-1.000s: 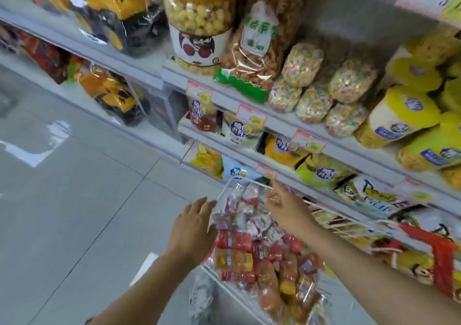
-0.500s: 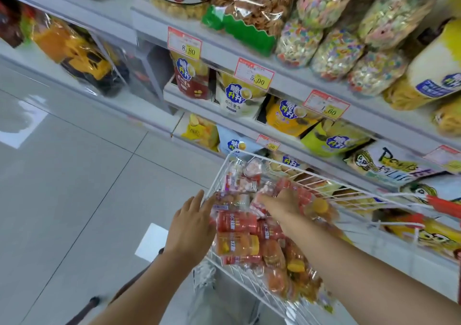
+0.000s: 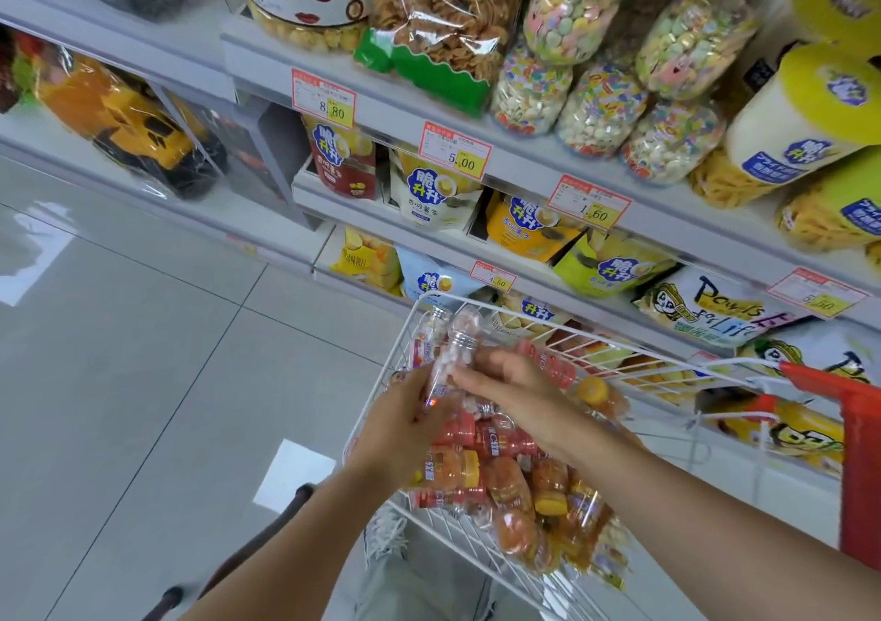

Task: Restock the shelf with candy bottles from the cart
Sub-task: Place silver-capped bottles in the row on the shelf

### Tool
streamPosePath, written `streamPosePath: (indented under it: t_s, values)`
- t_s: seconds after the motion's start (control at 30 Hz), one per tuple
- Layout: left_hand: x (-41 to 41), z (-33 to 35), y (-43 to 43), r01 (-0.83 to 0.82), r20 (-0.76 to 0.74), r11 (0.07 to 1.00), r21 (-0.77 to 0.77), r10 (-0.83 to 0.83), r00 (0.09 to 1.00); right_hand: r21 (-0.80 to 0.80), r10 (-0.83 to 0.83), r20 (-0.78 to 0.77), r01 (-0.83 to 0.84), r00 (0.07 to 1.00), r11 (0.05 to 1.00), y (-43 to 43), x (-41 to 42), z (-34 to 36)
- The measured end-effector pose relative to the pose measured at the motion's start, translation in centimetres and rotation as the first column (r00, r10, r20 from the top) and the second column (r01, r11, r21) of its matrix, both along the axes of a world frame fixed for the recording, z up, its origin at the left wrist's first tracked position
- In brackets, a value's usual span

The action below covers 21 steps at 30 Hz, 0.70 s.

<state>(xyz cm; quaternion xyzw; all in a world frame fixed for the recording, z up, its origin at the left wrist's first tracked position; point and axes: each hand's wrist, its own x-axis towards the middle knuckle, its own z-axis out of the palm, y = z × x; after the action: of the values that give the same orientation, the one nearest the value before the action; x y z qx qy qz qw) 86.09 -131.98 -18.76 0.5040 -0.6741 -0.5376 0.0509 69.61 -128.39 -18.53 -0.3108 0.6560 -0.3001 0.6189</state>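
A white wire cart basket (image 3: 476, 303) holds several small candy bottles (image 3: 457, 473), red and orange with yellow caps. My left hand (image 3: 405, 425) grips a clear bottle of pink and white candies (image 3: 453, 353), lifted above the pile with its cap pointing toward the shelf. My right hand (image 3: 519, 394) reaches over the basket, its fingertips touching the same clear bottle. The shelf (image 3: 515, 153) stands just beyond the cart, packed with snack bags and big candy jars.
Red price tags (image 3: 455, 149) line the shelf edges. Toy trucks in plastic (image 3: 138, 129) sit on the left shelves. The cart's red handle (image 3: 858, 453) is at the right. Grey tiled floor (image 3: 143, 382) lies to the left. My shoe (image 3: 386, 534) shows under the basket.
My left hand went from resting on the basket's edge to gripping a clear bottle and lifting it. My right hand drew back from the pile onto that bottle. The view tilted down.
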Motion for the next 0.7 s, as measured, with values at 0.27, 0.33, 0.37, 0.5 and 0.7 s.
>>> streamPosePath:
  t_s: [0.27, 0.33, 0.37, 0.5, 0.7]
  values:
    - [2.0, -0.2, -1.4, -0.246, 0.076, 0.968, -0.056, 0.25, 0.965, 0.096, -0.295, -0.394, 0.358, 0.871, 0.929, -4.4, 0.7, -1.5]
    - [2.2, -0.5, -1.7, -0.258, 0.078, 0.965, -0.047, 0.261, 0.962, 0.164, -0.289, -0.411, 0.382, 0.865, 0.909, -5.9, 0.9, -3.0]
    - [2.1, -0.5, -1.8, -0.26, 0.079, 0.965, -0.038, 0.263, 0.962, 0.175, -0.287, -0.435, 0.393, 0.853, 0.903, -6.4, 1.0, -3.6]
    - [2.2, -0.6, -2.3, -0.259, 0.065, 0.966, -0.005, 0.259, 0.964, 0.142, -0.318, -0.5, 0.439, 0.805, 0.887, -7.2, 1.5, -4.5]
    - [2.0, -0.1, -3.2, -0.279, 0.069, 0.96, 0.006, 0.278, 0.958, 0.14, -0.31, -0.415, 0.396, 0.856, 0.907, -4.9, 0.8, -3.0]
